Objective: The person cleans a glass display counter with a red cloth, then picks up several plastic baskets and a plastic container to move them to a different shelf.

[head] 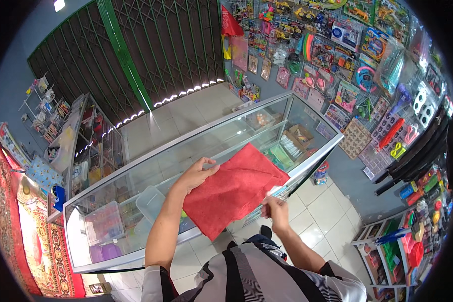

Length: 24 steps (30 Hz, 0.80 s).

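A red cloth (238, 185) is spread out in front of me, over the near side of a glass display counter (136, 166). My left hand (198, 175) is at the cloth's left edge, with thumb and index finger showing and the other fingers hidden. At the lower right edge of the cloth, my right hand (276, 212) has its fingers curled around the border. One corner of the cloth hangs past the counter's metal frame, towards my body. Whether the cloth touches the glass beneath cannot be made out.
Inside the counter are plastic containers (105, 222) and small boxes (300, 136). Packaged toys (347, 94) cover the right wall. A shelf rack (385, 249) stands at lower right on the tiled floor (317, 215). A folding metal gate (166, 49) closes the far side.
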### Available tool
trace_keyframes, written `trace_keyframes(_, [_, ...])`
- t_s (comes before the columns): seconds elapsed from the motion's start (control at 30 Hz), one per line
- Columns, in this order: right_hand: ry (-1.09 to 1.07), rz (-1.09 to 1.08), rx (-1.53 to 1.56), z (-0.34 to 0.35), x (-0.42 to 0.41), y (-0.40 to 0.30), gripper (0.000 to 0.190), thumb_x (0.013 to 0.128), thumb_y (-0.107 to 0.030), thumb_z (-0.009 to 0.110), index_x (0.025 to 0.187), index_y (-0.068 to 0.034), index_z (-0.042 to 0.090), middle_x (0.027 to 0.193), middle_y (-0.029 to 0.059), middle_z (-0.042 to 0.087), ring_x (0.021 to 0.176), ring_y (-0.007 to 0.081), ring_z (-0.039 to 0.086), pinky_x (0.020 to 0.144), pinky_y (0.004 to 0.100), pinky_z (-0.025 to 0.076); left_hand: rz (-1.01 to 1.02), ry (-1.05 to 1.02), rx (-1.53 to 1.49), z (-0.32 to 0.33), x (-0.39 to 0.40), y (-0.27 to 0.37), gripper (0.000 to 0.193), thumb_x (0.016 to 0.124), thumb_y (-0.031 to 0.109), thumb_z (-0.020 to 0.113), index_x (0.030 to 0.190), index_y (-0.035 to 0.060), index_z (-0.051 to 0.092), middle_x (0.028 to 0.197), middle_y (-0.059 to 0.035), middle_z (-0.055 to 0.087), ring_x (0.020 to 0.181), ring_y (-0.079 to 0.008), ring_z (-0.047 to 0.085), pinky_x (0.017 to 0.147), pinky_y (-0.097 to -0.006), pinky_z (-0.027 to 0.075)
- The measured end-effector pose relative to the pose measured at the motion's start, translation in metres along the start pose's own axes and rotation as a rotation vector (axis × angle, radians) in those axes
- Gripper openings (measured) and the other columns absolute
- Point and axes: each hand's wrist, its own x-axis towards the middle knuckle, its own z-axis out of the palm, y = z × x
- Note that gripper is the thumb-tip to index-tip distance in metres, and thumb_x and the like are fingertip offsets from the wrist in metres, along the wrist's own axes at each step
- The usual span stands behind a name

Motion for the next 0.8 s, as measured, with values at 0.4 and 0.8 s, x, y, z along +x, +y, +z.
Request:
trace_keyframes(0.4, [-0.084,-0.285,0.283,-0.001,-0.003,-0.009,0.016,0.099,-0.025,0.063,0.105,-0.011,0.058,0.098,0.0012,0.063,0.083,0.0100,0.059,0.068,0.0278,0.046,0.475,-0.230,-0.354,0.030,-0.048,0.046,0.035,0.102,0.011,0.058,0.137,0.0086,0.055,0.112,-0.0037,0.067,0.097,-0.0060,0.058,0.088,-0.0241,0.048])
trace_keyframes(0.8, [-0.409,-0.565,0.347,0.004,-0.031,-0.082,0.056,0.088,-0.012,0.072,0.138,-0.003,0.047,0.116,0.0127,0.065,0.110,0.0231,0.064,0.098,0.0365,0.048,0.658,0.175,-0.042,0.022,-0.128,0.054,0.027,0.093,0.011,0.071,0.118,0.0013,0.067,0.114,-0.0102,0.074,0.089,-0.0153,0.071,0.081,-0.0303,0.056])
